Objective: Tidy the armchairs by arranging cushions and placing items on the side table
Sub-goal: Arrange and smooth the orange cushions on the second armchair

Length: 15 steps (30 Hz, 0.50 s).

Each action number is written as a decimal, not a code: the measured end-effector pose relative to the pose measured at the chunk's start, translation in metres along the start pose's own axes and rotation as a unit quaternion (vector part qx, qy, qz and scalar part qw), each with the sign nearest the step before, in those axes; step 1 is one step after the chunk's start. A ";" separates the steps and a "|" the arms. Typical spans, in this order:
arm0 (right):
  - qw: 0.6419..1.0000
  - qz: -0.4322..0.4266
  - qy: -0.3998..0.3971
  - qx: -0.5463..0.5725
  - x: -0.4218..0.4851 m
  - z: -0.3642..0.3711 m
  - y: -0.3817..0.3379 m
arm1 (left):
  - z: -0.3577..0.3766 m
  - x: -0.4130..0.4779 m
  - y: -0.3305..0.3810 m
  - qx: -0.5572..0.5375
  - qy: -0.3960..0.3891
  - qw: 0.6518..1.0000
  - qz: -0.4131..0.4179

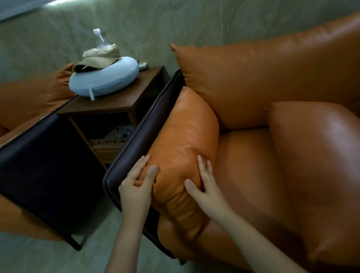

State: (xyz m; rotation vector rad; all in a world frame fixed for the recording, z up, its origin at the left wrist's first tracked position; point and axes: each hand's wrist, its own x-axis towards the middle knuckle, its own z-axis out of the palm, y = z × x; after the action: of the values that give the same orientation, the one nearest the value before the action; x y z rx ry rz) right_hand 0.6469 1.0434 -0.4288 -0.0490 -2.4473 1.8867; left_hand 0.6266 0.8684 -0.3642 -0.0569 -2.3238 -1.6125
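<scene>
Green marbled wall backs the worktop (125, 98) at far left, where cap (98, 58), neck pillow (105, 81) and bottle (100, 38) already sit. We are on the cushion step: left hand (134, 187) and right hand (206, 189) pinch the arm cushion (181, 136) at its near end, fingers (139, 168) and thumbs clamping it against the armchair's (257, 172) left side. Next, we judge, it needs pressing squarely down beside the seat.
</scene>
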 end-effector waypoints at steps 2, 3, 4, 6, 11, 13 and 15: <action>1.000 0.013 -0.011 -0.016 0.000 -0.005 -0.004 | 0.001 -0.008 0.006 0.050 0.053 0.997 -0.009; 0.999 0.016 -0.021 -0.024 -0.004 -0.013 -0.005 | 0.001 -0.015 0.011 0.090 0.077 0.993 -0.001; 0.999 0.014 -0.029 -0.034 -0.010 -0.024 -0.007 | 0.001 -0.020 0.015 0.130 0.096 0.987 0.017; 0.998 -0.004 -0.027 -0.054 -0.021 -0.055 -0.007 | 0.006 -0.027 0.025 0.195 0.127 0.970 0.074; 0.997 -0.017 0.072 -0.035 -0.058 -0.155 -0.013 | 0.048 -0.048 0.050 0.248 0.078 0.939 0.226; 0.993 -0.014 0.115 -0.011 -0.073 -0.189 -0.017 | 0.080 -0.059 0.050 0.244 -0.019 0.943 0.224; 0.990 -0.012 0.137 -0.010 -0.086 -0.213 -0.021 | 0.117 -0.071 0.047 0.179 -0.154 0.962 0.138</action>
State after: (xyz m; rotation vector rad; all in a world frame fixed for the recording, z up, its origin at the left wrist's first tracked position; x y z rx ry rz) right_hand 0.7454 1.2387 -0.3560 -0.2608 -2.2724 1.7138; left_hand 0.6769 1.0036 -0.3778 -0.5600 -2.6584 -1.0934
